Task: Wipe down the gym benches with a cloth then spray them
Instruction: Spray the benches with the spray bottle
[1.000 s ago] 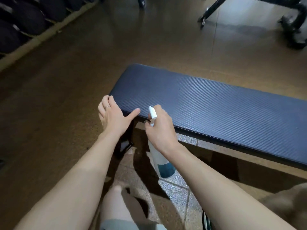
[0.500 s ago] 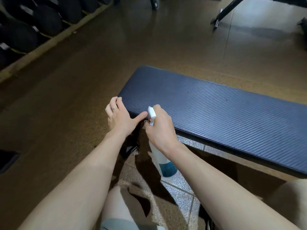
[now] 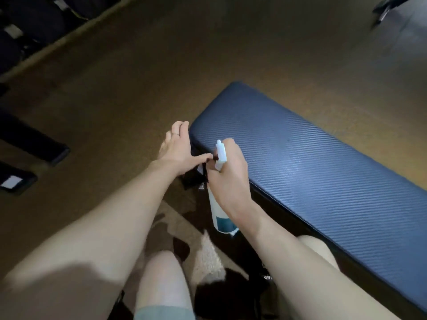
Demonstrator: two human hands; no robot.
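The right hand (image 3: 227, 174) is curled around the neck of a spray bottle (image 3: 220, 213), fingers wrapped near its white nozzle, which pokes up above the knuckles. The bottle's body hangs below the wrist, white with a teal label near its base. Just left of that hand, the left hand (image 3: 179, 147) has straight, relaxed fingers and holds nothing; its thumb reaches toward the right hand's fingers and there is a ring on one finger. Its fingers lie against the near end corner of the bench (image 3: 323, 172).

The bench stretches away to the right of both hands, a long blue pad with a fine diagonal ribbed texture and rounded corners. A dark frame shows under its edge, below the right hand.

Beyond the hands lies a brown floor (image 3: 161, 65), dull and evenly lit. Under the forearms the surface changes to speckled pale tiles (image 3: 208, 255). Far to the left of the left hand, dark equipment sits along a low ledge (image 3: 57, 40), too dim to identify. A bare knee (image 3: 161, 269) shows between the forearms.
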